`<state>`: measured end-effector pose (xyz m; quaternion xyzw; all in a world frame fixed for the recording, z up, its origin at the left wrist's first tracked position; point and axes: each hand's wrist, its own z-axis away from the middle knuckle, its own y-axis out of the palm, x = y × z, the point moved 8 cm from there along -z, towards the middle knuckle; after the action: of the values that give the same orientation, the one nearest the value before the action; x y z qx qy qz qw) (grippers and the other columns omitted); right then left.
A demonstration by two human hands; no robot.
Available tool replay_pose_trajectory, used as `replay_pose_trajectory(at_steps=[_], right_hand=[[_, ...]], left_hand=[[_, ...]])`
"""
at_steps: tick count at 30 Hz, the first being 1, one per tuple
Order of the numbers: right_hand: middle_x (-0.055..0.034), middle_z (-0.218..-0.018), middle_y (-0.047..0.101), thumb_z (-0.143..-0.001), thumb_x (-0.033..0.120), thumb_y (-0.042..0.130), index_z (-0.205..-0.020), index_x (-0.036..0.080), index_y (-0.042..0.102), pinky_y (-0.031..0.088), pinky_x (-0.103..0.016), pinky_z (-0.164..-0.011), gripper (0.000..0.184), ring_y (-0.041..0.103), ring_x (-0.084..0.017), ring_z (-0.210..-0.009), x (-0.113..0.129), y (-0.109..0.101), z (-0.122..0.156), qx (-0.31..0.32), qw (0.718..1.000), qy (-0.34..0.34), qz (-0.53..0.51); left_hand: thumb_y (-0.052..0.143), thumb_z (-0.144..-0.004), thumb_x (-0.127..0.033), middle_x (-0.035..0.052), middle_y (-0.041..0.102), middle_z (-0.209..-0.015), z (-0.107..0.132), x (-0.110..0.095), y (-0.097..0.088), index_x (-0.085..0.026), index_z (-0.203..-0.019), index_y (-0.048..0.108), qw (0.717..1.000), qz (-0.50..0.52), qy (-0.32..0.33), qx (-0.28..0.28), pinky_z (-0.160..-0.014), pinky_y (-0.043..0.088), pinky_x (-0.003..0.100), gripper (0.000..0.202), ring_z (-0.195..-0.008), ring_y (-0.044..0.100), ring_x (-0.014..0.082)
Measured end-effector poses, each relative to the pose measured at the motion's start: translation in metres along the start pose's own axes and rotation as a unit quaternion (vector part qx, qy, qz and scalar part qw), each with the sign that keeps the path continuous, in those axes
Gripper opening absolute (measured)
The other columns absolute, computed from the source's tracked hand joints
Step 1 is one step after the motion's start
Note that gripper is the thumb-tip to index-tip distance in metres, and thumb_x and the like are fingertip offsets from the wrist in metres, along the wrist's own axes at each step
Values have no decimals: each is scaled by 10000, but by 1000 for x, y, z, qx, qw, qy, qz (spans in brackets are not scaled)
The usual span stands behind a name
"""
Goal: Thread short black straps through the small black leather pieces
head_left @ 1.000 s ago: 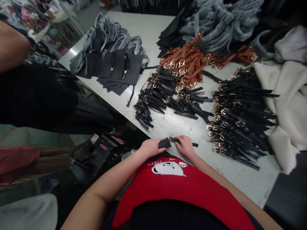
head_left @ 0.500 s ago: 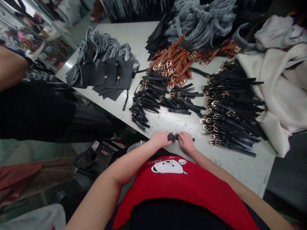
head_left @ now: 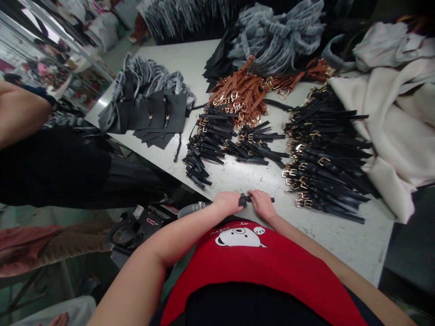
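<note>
Both my hands rest at the near edge of the white table (head_left: pixel 251 174), just in front of my red shirt. My left hand (head_left: pixel 226 203) is closed on a small black leather piece (head_left: pixel 242 199). My right hand (head_left: pixel 263 203) is closed on a short black strap (head_left: pixel 270 199) whose tip pokes out to the right. The piece and the strap meet between my hands. Nearest lie piles of black buckled straps (head_left: pixel 207 147).
A large heap of black straps with gold buckles (head_left: pixel 326 156) lies right, brown straps (head_left: pixel 239 93) farther back, black leather panels (head_left: pixel 152 115) at left. Grey wrapped bundles (head_left: pixel 275 38) at the back. Cream cloth (head_left: pixel 394 122) far right. Another person's arm (head_left: pixel 20 113) at left.
The black piece was flatter in my left hand; now it is bunched small against the strap. My hands have stayed close together while my head has shifted the view.
</note>
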<state>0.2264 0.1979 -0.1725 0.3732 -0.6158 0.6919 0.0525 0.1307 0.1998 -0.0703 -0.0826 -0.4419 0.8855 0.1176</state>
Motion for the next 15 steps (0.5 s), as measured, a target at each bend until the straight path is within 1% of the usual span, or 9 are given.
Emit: replay_pose_trajectory(at_steps=[3,8,13,15], right_hand=[[-89,-965,587,-825,165,371,-1106,161,518,314,-306,-762,316,491,-198,-880,0,2,0,5,1000,-9,-3],[-90,-958,587,-850,183,342,-1133,163,500,316,-309,-769,325,493,-199,-878,-2,4,0,-5,1000,-7,-8],[-87,-953,585,-844,168,352,-1127,158,506,318,-301,-766,322,490,-197,-880,-1,3,0,-1,1000,-13,2],[-85,-957,585,-847,172,354,-1122,160,510,318,-298,-767,317,491,-194,-880,-1,2,0,0,1000,-13,4]], left_hand=[[470,-750,-467,86,670,-910,0,-8,0,-197,-983,577,1000,4,25,8,-711,498,361,372,-849,626,260],[477,-747,-471,98,672,-895,1,-4,-2,-179,-975,585,1000,1,8,23,-699,496,361,386,-833,626,266],[452,-761,-458,90,671,-899,-2,-14,-1,-197,-961,595,999,7,26,20,-702,497,357,358,-832,627,257],[452,-754,-480,89,671,-902,2,-8,1,-202,-969,592,1000,11,15,18,-701,497,356,377,-830,627,257]])
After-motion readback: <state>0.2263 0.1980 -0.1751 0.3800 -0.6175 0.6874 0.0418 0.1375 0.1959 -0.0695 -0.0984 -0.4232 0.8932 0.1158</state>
